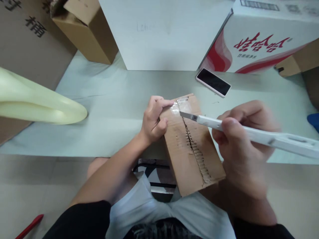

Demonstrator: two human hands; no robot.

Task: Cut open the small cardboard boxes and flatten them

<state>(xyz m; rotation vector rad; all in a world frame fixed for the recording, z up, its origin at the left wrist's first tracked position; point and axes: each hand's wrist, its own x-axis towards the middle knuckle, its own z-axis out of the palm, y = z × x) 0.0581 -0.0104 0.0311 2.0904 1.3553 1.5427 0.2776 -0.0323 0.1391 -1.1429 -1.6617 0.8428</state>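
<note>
A small brown cardboard box rests partly on the table edge, tilted toward my lap. Along its top runs a ragged torn seam, and clear tape covers the far end. With its fingers curled, my left hand grips the box's far left edge, the index finger lying on the tape. A white utility knife is held in my right hand, its blade out. The blade tip is at the seam beside the tape; whether it is cutting in I cannot tell.
A phone lies on the pale green tabletop. Behind it stand a white box and a red-and-white carton. An open brown box is at back left, and a pale yellow rounded object juts in from the left.
</note>
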